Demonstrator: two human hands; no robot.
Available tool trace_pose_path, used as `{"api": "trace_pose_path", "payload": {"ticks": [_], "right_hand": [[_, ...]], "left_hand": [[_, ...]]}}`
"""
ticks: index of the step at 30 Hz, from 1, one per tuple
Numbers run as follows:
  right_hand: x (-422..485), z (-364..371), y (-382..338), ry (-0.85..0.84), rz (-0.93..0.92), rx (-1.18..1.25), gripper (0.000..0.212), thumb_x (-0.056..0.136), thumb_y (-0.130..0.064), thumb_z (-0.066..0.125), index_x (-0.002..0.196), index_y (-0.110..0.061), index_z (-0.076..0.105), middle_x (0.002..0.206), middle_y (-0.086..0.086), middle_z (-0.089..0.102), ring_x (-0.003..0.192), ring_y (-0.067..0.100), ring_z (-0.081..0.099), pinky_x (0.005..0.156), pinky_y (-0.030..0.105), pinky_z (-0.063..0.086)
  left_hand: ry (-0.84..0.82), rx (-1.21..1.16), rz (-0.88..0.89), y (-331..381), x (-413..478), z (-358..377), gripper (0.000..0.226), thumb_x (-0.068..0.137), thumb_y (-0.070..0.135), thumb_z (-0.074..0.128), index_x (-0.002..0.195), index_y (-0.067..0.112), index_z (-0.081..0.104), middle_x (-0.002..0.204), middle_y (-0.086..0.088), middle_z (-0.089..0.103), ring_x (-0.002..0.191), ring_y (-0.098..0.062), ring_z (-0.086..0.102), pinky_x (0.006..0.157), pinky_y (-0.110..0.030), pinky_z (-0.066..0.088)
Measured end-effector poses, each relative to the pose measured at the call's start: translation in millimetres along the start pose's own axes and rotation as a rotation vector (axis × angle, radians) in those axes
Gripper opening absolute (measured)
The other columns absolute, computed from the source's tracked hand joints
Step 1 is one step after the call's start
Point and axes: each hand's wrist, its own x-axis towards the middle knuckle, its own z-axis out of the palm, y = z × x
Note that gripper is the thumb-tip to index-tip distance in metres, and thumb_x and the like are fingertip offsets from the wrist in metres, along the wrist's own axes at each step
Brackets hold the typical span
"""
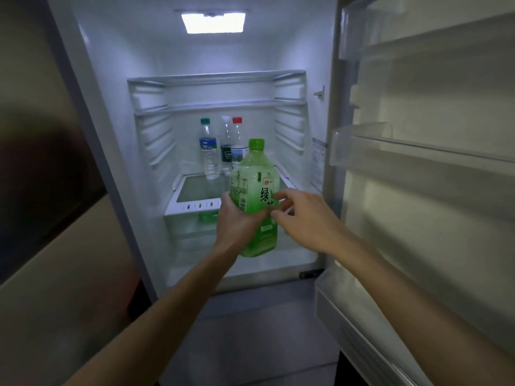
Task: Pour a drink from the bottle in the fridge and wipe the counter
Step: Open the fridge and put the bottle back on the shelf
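Green bottle (pixel 255 196): large, green cap on, upright; held in front of the open fridge (pixel 111 93), clear of the glass shelf (pixel 195 190).
Step in hand: fetching the drink. By my judgement you are at the very start; no pouring, no wiping yet; neither counter nor cup is in view.
Left hand (pixel 237 218): wrapped round the lower half of the bottle from its left side, fingers curled behind the label. This hand carries the weight.
Bottle relative to left hand: rising up and to the right out of the grip, cap well above the knuckles, base below the wrist.
Water bottles (pixel 223 146): three, beyond and above your left hand, at the back of the shelf, untouched.
Right hand (pixel 303 218): fingers loosely spread and half curled, fingertips touching or just beside the bottle's right face. Contact cannot be confirmed; not a closed grip.
Bottle relative to right hand: immediately left of the fingertips.
Fridge door (pixel 418 162): swung open, to the right of your right hand.
Next move calls for: a steady hold, bottle kept upright, a free hand to close the door, then carrying to the counter.
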Motion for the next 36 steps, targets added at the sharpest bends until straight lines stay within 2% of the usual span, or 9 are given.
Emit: {"api": "trace_pose_path", "payload": {"ticks": [6, 9, 12, 15, 19, 23, 31, 33, 36], "right_hand": [[39.7, 21.3, 5.9, 0.035, -0.045, -0.034, 0.048, 0.091, -0.026, 0.06, 0.137, -0.018, 0.049, 0.12, 0.0, 0.063, 0.095, 0.01, 0.062, 0.083, 0.025, 0.052], [73.0, 27.4, 11.7, 0.05, -0.011, -0.05, 0.044, 0.089, -0.029, 0.062, 0.131, -0.018, 0.053, 0.118, 0.001, 0.062, 0.1, 0.014, 0.061, 0.087, 0.033, 0.053], [109.8, 36.0, 18.9, 0.071, 0.032, -0.032, 0.047, 0.089, -0.029, 0.061, 0.133, -0.015, 0.053, 0.12, 0.003, 0.062, 0.103, 0.017, 0.062, 0.09, 0.038, 0.053], [141.5, 45.2, 25.7, 0.127, 0.096, -0.037, 0.05, 0.088, -0.03, 0.06, 0.135, -0.014, 0.051, 0.124, 0.003, 0.061, 0.107, 0.018, 0.061, 0.093, 0.041, 0.052], [177.1, 55.3, 35.9, 0.164, 0.187, -0.035, 0.055, 0.083, -0.028, 0.063, 0.134, -0.015, 0.051, 0.126, 0.004, 0.06, 0.111, 0.02, 0.06, 0.096, 0.042, 0.05], [206.5, 60.6, 51.2, 0.195, 0.242, -0.021, 0.052, 0.08, -0.023, 0.066, 0.13, -0.014, 0.054, 0.123, 0.006, 0.063, 0.109, 0.023, 0.061, 0.095, 0.042, 0.05], [244.4, 70.3, 79.9, 0.155, 0.269, -0.055, 0.036, 0.087, -0.018, 0.06, 0.123, -0.012, 0.06, 0.123, 0.007, 0.061, 0.109, 0.021, 0.057, 0.087, 0.029, 0.044], [251.3, 71.9, 82.7, 0.197, 0.25, -0.06, 0.037, 0.086, -0.019, 0.06, 0.123, -0.014, 0.059, 0.124, 0.006, 0.057, 0.11, 0.018, 0.055, 0.091, 0.03, 0.046], [263.2, 72.7, 84.3, 0.281, 0.22, -0.119, 0.043, 0.086, -0.021, 0.06, 0.128, -0.012, 0.051, 0.125, 0.004, 0.048, 0.113, 0.018, 0.051, 0.1, 0.036, 0.046]], "left_hand": [[-0.019, -0.034, 0.026, -16.3, 57.3, 15.5, 0.079, 0.059, 0.035, 0.087, 0.121, 0.018, 0.041, 0.115, -0.001, 0.057, 0.105, -0.019, 0.059, 0.082, -0.035, 0.052], [-0.083, -0.064, 0.029, -19.5, 90.1, 25.0, 0.08, 0.058, 0.028, 0.084, 0.122, 0.015, 0.038, 0.118, -0.004, 0.054, 0.11, -0.023, 0.057, 0.09, -0.041, 0.051], [-0.14, -0.104, 0.027, -23.3, 127.5, 29.6, 0.104, 0.038, 0.05, 0.074, 0.128, 0.017, 0.035, 0.124, -0.005, 0.054, 0.115, -0.024, 0.058, 0.099, -0.046, 0.05], [-0.205, -0.126, 0.015, -27.1, 160.2, 34.0, 0.106, 0.044, 0.04, 0.075, 0.137, 0.022, 0.029, 0.129, -0.005, 0.052, 0.117, -0.024, 0.056, 0.101, -0.05, 0.049], [-0.213, -0.102, 0.074, -34.9, 194.8, 41.3, 0.095, 0.054, 0.032, 0.075, 0.139, 0.021, 0.033, 0.127, -0.004, 0.052, 0.114, -0.02, 0.057, 0.098, -0.045, 0.051], [-0.206, -0.077, 0.078, -43.3, 218.4, 53.4, 0.086, 0.054, 0.036, 0.076, 0.132, 0.02, 0.043, 0.116, 0.0, 0.06, 0.103, -0.016, 0.063, 0.082, -0.045, 0.06], [-0.207, -0.06, 0.056, -62.7, 245.9, 69.4, 0.095, 0.046, 0.044, 0.076, 0.132, 0.023, 0.04, 0.121, -0.001, 0.056, 0.108, -0.017, 0.06, 0.088, -0.043, 0.057], [-0.199, -0.043, 0.055, -66.8, 253.8, 76.5, 0.086, 0.053, 0.037, 0.082, 0.128, 0.021, 0.044, 0.12, -0.002, 0.056, 0.107, -0.017, 0.06, 0.088, -0.043, 0.057], [-0.179, -0.01, 0.051, -78.8, 272.5, 92.4, 0.088, 0.047, 0.052, 0.078, 0.124, 0.023, 0.049, 0.117, -0.001, 0.06, 0.104, -0.016, 0.063, 0.082, -0.042, 0.059]]}}
